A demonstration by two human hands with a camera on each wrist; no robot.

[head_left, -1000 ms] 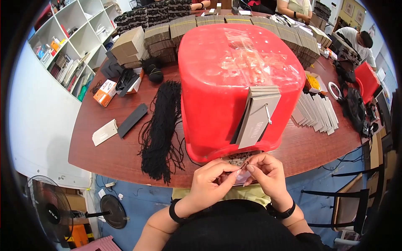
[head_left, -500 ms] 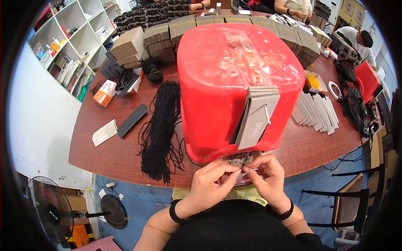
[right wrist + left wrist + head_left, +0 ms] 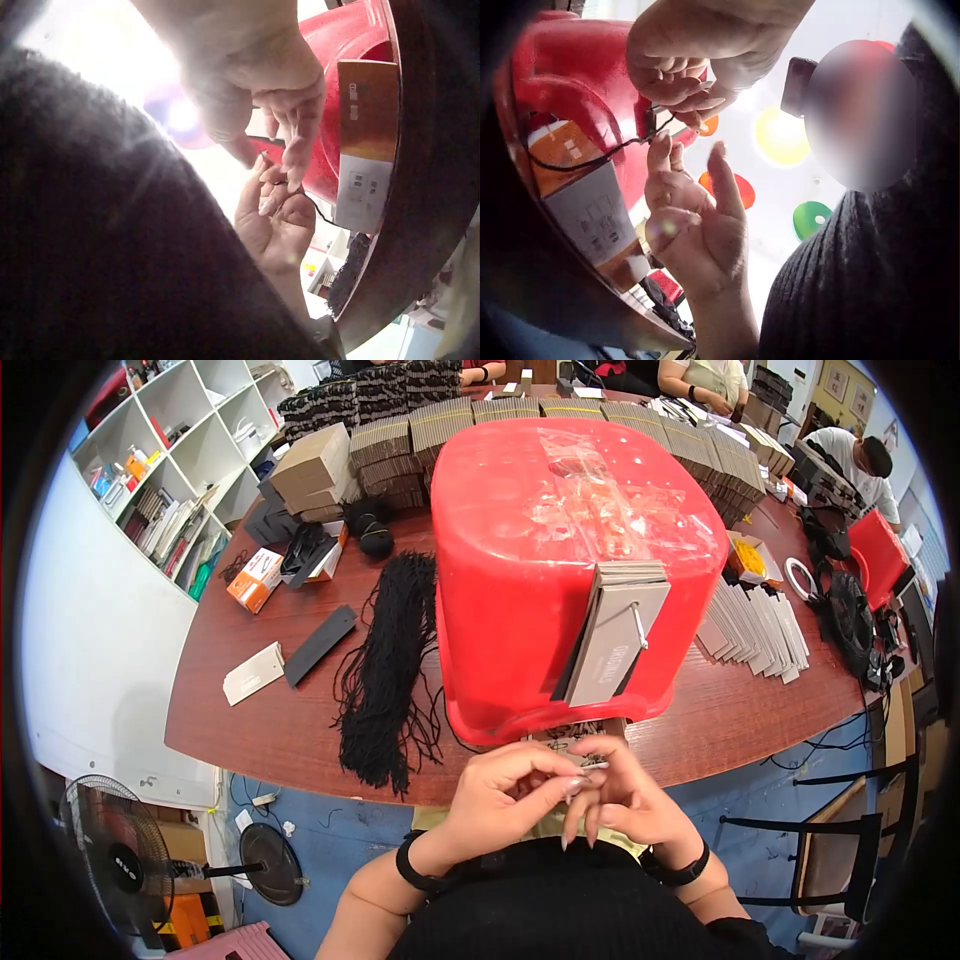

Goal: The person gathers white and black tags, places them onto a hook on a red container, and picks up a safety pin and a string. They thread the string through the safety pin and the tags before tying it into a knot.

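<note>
Over the table's front edge, my left hand (image 3: 510,790) pinches a thin black cord (image 3: 604,159) between thumb and fingertips. Close beside it, my right hand (image 3: 630,800) has its fingers loosely extended and its thumb apart, as the left wrist view shows. Its index fingertip is right at the cord. From the fingers the cord trails toward a brown-and-white box (image 3: 366,142) at the table edge. Behind the hands stands an upturned red plastic stool (image 3: 500,630), with a stack of grey printed tags (image 3: 615,640) fixed to its side.
A bundle of black cords (image 3: 385,670) lies left of the stool, near a dark tag strip (image 3: 320,645) and pale tags (image 3: 254,674). Fanned grey tags (image 3: 755,630) lie to the right. Banded card stacks (image 3: 440,432) line the back. A chair (image 3: 830,840) and fan (image 3: 120,860) flank the table.
Both hands pinched at the cord close together before. Now the right thumb has come away and the right fingers are spread, while the left hand keeps its pinch.
</note>
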